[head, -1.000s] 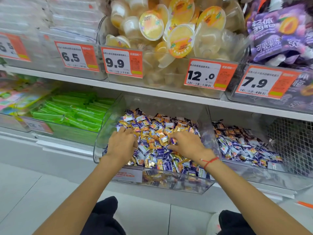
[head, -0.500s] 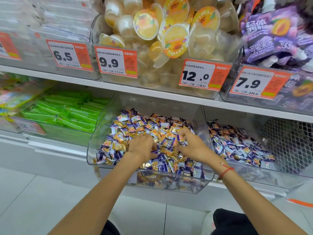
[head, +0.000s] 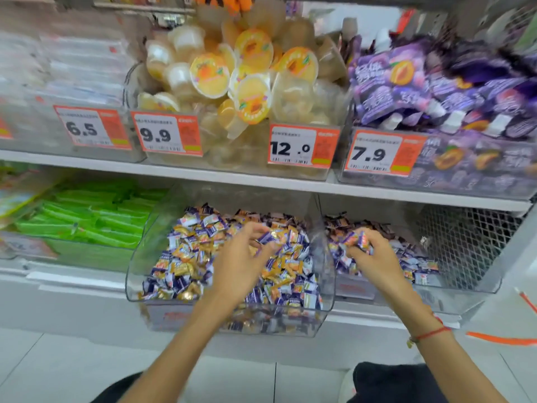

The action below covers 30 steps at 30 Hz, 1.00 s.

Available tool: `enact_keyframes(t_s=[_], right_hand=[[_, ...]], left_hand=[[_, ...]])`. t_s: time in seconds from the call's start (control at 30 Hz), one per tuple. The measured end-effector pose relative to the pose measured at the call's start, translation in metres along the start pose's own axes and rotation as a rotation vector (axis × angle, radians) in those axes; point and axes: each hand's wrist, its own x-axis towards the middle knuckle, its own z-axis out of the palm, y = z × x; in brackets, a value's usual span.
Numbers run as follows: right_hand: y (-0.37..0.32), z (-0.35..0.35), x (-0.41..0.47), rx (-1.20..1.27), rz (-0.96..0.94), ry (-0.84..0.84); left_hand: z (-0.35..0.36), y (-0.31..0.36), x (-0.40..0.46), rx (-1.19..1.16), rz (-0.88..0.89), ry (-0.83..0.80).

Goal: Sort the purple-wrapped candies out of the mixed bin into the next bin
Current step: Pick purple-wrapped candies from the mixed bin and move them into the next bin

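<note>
Holding purple candies pinched in my right hand, already over the next bin. Left hand, over the mixed bin, pinches one more; drop lies rightward.

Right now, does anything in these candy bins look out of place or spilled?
Nothing spilled. The mixed bin holds orange candies jumbled among purple candies, which looks unsorted. A few orange wrappers also show in the next bin.

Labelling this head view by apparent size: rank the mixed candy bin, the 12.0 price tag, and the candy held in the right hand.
1. mixed candy bin
2. 12.0 price tag
3. candy in the right hand
</note>
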Motion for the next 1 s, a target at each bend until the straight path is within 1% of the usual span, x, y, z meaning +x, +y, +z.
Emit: enact_keyframes(t_s=[0.1, 0.2, 0.23, 0.33, 0.37, 0.4, 0.47, 0.6, 0.67, 0.77, 0.87, 0.93, 1.0], right_hand=[[0.015, -0.014, 0.020, -0.101, 0.081, 0.074], [0.035, -0.019, 0.045, -0.233, 0.060, 0.101], [0.043, -0.021, 0.052, -0.305, 0.066, 0.052], [0.066, -0.029, 0.069, -0.606, 0.106, -0.267], [0.070, -0.032, 0.071, -0.683, 0.104, -0.339], [0.073, -0.035, 0.071, -0.725, 0.096, -0.375], [0.070, -0.038, 0.065, -0.693, 0.059, -0.353], [0.048, -0.030, 0.036, -0.424, -0.117, -0.115], [0.031, -0.018, 0.020, -0.308, -0.174, -0.057], [0.001, 0.009, 0.006, -0.272, -0.288, -0.109], [-0.027, 0.041, 0.004, -0.290, -0.373, -0.182], [-0.044, 0.066, 0.006, -0.351, -0.408, -0.203], [-0.052, 0.097, 0.014, -0.433, -0.445, -0.263]], left_hand=[[0.045, 0.033, 0.003, -0.024, 0.101, -0.040], [0.084, 0.056, 0.018, 0.102, 0.160, -0.062], [0.095, 0.059, 0.026, 0.149, 0.162, -0.071], [0.113, 0.063, 0.046, 0.242, 0.163, -0.133], [0.115, 0.061, 0.050, 0.271, 0.163, -0.168], [0.116, 0.061, 0.053, 0.288, 0.168, -0.194], [0.112, 0.059, 0.054, 0.283, 0.172, -0.214], [0.085, 0.046, 0.038, 0.229, 0.219, -0.147], [0.063, 0.033, 0.023, 0.230, 0.221, -0.098], [0.026, 0.001, 0.004, 0.299, 0.218, -0.020], [-0.007, -0.036, -0.004, 0.388, 0.153, 0.033], [-0.024, -0.056, -0.004, 0.436, 0.099, 0.011], [-0.033, -0.073, -0.001, 0.496, 0.035, -0.071]])
